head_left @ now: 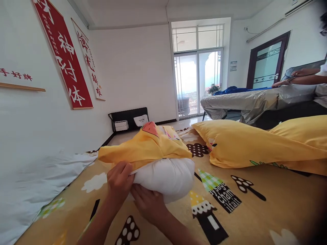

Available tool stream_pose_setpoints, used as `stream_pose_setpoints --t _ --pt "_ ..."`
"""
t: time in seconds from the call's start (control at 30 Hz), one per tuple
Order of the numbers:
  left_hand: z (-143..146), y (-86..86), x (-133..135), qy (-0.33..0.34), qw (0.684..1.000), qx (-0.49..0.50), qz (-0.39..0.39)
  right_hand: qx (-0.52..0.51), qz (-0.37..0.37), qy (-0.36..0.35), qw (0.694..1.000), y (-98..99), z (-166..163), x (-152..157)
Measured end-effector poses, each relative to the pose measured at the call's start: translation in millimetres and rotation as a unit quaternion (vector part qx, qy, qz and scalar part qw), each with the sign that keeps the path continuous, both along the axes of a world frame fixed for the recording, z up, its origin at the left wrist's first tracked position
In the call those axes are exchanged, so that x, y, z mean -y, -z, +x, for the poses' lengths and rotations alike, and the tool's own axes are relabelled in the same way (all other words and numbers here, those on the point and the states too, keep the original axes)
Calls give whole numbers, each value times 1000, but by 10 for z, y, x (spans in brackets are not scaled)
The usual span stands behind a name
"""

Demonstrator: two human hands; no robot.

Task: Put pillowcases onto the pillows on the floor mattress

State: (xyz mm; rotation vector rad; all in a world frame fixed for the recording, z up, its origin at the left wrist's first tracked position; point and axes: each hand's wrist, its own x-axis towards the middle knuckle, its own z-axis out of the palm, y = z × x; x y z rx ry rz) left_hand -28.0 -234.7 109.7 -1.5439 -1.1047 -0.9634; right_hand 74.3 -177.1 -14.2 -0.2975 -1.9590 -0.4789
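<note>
A white pillow (pixel 168 177) sticks out of the near end of a yellow pillowcase (pixel 143 146), which covers its far part. My left hand (pixel 120 178) is closed on the edge of the pillowcase at the pillow's left corner. Just right of it, my right hand (pixel 146 200) presses against the pillow's near left side, its fingers partly hidden under the white cloth. Both lie on a tan blanket (pixel 252 211) printed with houses, trees and clouds.
Yellow-cased pillows (pixel 245 143) rest on the right of the blanket. A white pillow or cloth (pixel 48 183) lies at the left by the wall. Behind, another person's hands (pixel 288 80) are over a plastic-covered table (pixel 237 100) with blue cloth (pixel 233 90). A black bench (pixel 130 115) stands at the back wall.
</note>
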Motion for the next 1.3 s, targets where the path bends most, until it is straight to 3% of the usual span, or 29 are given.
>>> stream_pose_setpoints --t 0.2,0.27,0.33,0.4,0.5,0.6,0.67,0.77,0.83,0.93,1.0,1.13,1.3 --pt "380 -911 309 -99 993 -59 34 -44 -20 -25 999 -860 221 417" --pt "567 -1177 337 -154 984 -92 -18 -64 -66 -21 996 -1070 297 556" --pt "724 -1320 264 -210 965 -110 -110 -75 -118 -15 990 -1168 365 630" --pt "810 -1279 89 -242 937 -112 -225 -75 -161 -8 984 -1123 414 620" --pt "817 -910 -262 -220 898 -110 -365 -51 -204 12 977 -835 430 469" --pt "796 -505 -512 -181 887 -120 -407 -40 -225 47 973 -525 417 273" --pt "786 -395 -552 -163 895 -130 -394 -47 -230 57 970 -428 439 173" --pt "658 -472 -466 -152 919 -101 -351 -54 -216 57 973 -437 532 86" --pt "454 -571 -393 -146 929 -13 -339 -44 -196 59 978 -473 602 53" --pt "93 -655 -365 -56 905 118 -406 -14 -184 63 981 -493 662 19" --pt "-54 -662 -398 -5 880 133 -456 3 -182 59 981 -488 669 9" --pt "38 -585 -479 -121 868 45 -479 33 -182 36 982 -490 655 11" --pt "339 -393 -485 -225 879 -1 -421 85 -192 37 977 -566 626 -55"
